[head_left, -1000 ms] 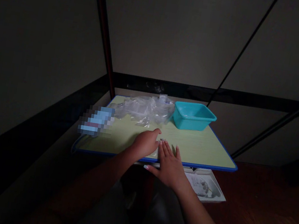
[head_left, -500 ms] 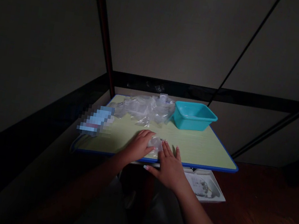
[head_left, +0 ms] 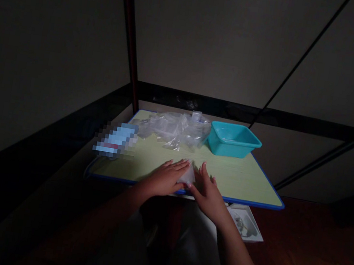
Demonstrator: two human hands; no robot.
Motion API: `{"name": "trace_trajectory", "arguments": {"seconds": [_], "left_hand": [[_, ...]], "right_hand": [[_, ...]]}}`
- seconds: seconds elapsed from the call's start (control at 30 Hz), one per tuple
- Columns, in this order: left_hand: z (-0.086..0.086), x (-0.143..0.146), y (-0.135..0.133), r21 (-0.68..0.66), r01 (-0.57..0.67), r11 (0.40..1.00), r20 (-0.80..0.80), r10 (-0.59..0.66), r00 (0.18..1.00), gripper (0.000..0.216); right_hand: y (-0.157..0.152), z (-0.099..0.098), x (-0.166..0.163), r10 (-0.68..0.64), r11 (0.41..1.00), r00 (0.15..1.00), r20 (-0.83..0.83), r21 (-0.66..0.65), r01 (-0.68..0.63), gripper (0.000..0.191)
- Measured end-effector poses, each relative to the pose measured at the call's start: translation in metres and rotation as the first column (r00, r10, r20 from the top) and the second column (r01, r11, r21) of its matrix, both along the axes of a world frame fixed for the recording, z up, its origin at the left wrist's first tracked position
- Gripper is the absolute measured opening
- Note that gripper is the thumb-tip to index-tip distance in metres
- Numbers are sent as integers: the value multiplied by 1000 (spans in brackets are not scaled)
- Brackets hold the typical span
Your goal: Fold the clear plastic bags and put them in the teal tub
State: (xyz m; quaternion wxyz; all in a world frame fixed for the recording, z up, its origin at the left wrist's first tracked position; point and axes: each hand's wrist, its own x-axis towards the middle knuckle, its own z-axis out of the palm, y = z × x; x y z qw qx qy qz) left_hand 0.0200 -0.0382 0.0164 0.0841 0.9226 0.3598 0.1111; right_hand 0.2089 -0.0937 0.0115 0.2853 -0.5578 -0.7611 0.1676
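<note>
A small piece of clear plastic, seemingly a folded bag (head_left: 187, 176), lies near the front edge of the pale green table (head_left: 233, 177). My left hand (head_left: 166, 177) rests flat over its left part, fingers stretched out and pointing right. On the other side, my right hand (head_left: 208, 192) has its fingers apart, with the thumb tip touching the lower right edge of the plastic. The part under my left palm is hidden.
Crumpled clear plastic bags (head_left: 174, 127) lie at the back of the table. To their right stands a turquoise basin (head_left: 233, 146). A pixelated blue object (head_left: 117, 138) sits at the left edge. Below the table is an open white box (head_left: 247, 226).
My left hand has flattened and moved over the plastic. My right hand has turned and shifted right, fingers now pointing up. The plastic looks smaller and more folded. The view has shifted slightly.
</note>
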Motion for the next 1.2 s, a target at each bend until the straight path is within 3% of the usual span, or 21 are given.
{"name": "trace_trajectory", "arguments": {"seconds": [0.2,0.43,0.8,0.93,1.03,1.2], "left_hand": [[-2,1,0,13,-18,1000,36,18,999,67],[-1,2,0,37,-27,999,3,27,1000,66],[-5,3,1,39,-30,999,19,29,999,49],[-6,3,1,58,-40,998,14,39,999,48],[-4,4,0,64,-36,997,-9,36,999,49],[0,5,-1,28,-21,999,-51,23,998,50]], "right_hand": [[24,8,8,66,998,964,-257,36,-58,33],[43,8,3,-22,1000,982,-185,17,26,19],[35,10,-4,-80,989,988,130,132,63,15],[30,8,-10,-154,972,952,264,216,98,36],[22,8,-13,-97,972,933,346,236,14,60],[9,6,-17,58,969,878,475,183,-164,62]]}}
